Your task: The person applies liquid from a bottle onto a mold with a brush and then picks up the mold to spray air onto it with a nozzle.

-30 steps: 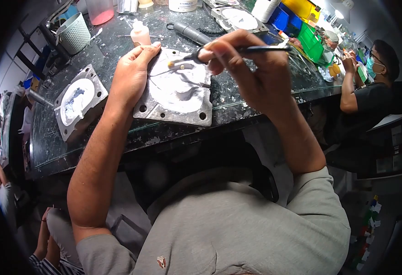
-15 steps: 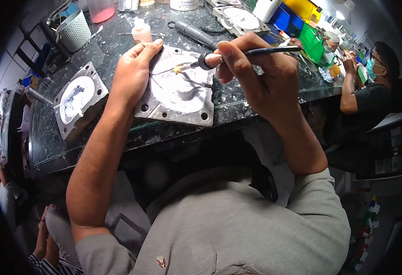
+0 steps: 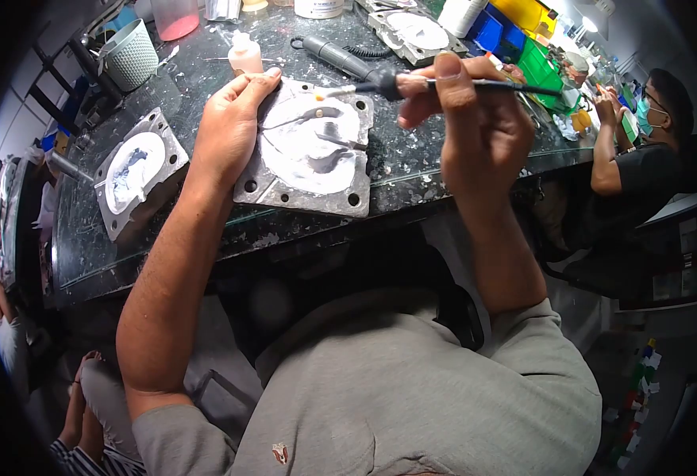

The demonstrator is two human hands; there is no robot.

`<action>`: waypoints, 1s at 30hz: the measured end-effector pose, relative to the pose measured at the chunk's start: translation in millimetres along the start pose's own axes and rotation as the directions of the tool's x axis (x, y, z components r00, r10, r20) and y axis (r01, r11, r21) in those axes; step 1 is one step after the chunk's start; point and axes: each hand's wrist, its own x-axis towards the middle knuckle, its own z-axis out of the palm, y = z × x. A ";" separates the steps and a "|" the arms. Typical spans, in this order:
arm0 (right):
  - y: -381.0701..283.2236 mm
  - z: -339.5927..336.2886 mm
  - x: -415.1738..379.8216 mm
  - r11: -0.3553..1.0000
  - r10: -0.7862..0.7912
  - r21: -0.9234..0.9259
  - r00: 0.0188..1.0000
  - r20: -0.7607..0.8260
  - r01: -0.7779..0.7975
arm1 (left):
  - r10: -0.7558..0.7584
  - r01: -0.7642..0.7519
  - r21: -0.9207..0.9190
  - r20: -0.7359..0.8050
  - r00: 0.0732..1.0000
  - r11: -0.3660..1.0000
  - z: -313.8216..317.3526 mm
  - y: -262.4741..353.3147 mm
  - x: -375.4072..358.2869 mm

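Note:
My left hand (image 3: 233, 119) grips the left edge of a grey metal flask half (image 3: 257, 194), its thumb along the top near the corner. White plaster (image 3: 289, 159) with raised shapes and a small pale spot fills the flask, which rests tilted at the table edge. Between the thumb and fingers of my right hand (image 3: 475, 119) is a slim black-handled brush (image 3: 523, 87) with a dark collar. Its pale end with an orange tip points left, over the plaster's upper edge. A pink bottle (image 3: 245, 55) stands just behind my left hand.
A second plaster-filled flask half (image 3: 172, 155) lies at left, another (image 3: 412, 49) at the back. A dark cylindrical handpiece (image 3: 336, 57) lies behind the flask. A grey basket (image 3: 130, 59) stands back left. Coloured bins (image 3: 535, 67) and a seated masked person (image 3: 650, 135) are at right.
My right hand has moved right and slightly up with the brush, drawing its tip from the plaster's middle towards its upper edge. The left hand and flask stay in place.

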 end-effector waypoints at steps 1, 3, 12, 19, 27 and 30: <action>-1.5 -7.3 1.6 0.995 0.101 -0.007 0.995 0.022 -0.101 | 0.016 -0.016 0.007 -0.029 0.999 1.000 1.7 0.3 -1.0; -2.0 -12.5 0.8 0.990 0.117 -0.089 0.991 0.062 -0.111 | 0.006 -0.006 -0.012 -0.021 1.000 1.000 0.5 -0.9 0.1; -8.9 0.3 12.0 0.891 -0.082 -0.422 0.973 0.216 0.169 | 0.016 -0.016 0.037 0.006 1.000 0.999 -2.0 0.0 1.2; -9.2 11.9 24.0 0.800 -0.201 -0.493 0.927 0.316 0.342 | 0.014 -0.014 0.036 0.001 1.000 0.999 0.5 1.9 -1.6; -20.1 1.2 25.3 0.942 -0.069 -0.317 0.990 0.125 0.106 | 0.056 -0.056 -0.004 0.026 0.998 0.998 -3.3 -0.5 -0.2; -26.6 -3.8 33.4 0.902 -0.036 -0.410 0.970 0.241 0.136 | 0.153 -0.153 -0.006 0.076 0.985 0.988 0.2 4.2 -3.2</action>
